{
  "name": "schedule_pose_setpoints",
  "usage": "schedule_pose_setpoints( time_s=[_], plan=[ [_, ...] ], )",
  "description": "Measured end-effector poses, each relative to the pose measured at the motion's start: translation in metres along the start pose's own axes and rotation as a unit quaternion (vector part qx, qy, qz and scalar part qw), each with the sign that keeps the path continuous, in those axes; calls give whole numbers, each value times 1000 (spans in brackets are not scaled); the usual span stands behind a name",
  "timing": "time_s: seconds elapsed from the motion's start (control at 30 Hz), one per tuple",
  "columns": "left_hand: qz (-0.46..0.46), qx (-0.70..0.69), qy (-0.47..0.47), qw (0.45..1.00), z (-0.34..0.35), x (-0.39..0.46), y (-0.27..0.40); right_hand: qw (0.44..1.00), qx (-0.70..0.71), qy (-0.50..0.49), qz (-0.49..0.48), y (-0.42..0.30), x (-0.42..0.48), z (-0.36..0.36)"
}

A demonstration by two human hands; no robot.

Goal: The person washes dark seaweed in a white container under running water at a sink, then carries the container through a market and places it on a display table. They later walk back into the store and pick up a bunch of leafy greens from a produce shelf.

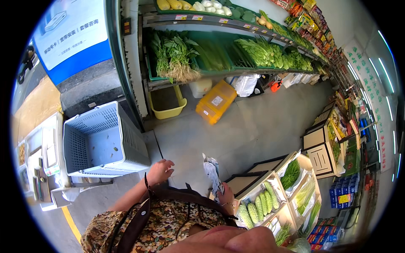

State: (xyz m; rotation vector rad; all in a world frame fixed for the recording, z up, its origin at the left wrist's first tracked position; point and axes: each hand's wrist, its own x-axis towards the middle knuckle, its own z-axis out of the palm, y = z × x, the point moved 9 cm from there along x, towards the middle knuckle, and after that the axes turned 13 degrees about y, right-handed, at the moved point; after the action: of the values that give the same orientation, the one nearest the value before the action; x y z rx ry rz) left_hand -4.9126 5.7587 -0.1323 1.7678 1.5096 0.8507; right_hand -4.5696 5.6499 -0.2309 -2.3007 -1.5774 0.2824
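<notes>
My right hand (226, 195) is closed around a crumpled grey-white cloth or sheet (211, 172) that sticks up from the fist, beside a wooden display bin of bitter melons (260, 204). My left hand (161, 171) holds nothing; its fingers are loosely curled and apart, over the floor near the corner of a large blue-grey plastic basket (134, 148). A few leaf scraps (115, 149) lie on the basket's bottom. Ahead, leafy greens with roots (182, 57) lie on the lower shelf in a green tray.
A yellow plastic crate (216, 101) and a pale yellow tub (169, 110) stand on the floor under the shelf. Wooden bins with green chives (291, 174) are at the right, and another wooden stand (318, 158) lies beyond. A glass door edge (126, 72) rises left of the shelves.
</notes>
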Motion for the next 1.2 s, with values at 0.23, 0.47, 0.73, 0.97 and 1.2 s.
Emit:
schedule_pose_setpoints(
  time_s=[0.23,0.47,0.73,0.97,1.2],
  plan=[
    [132,-6,-89,987,62,104,40,998,-12,-6,64,1,54,17],
    [113,24,-220,968,161,191,93,995,52,-24,81,24,179,18],
    [162,-15,-82,983,178,319,137,976,14,-132,-171,-79,364,-47],
    [-6,-190,-426,884,282,371,123,938,173,223,-202,-116,395,-146],
    [-65,-373,-568,731,322,380,221,857,321,397,74,-71,404,-198]
  ],
)
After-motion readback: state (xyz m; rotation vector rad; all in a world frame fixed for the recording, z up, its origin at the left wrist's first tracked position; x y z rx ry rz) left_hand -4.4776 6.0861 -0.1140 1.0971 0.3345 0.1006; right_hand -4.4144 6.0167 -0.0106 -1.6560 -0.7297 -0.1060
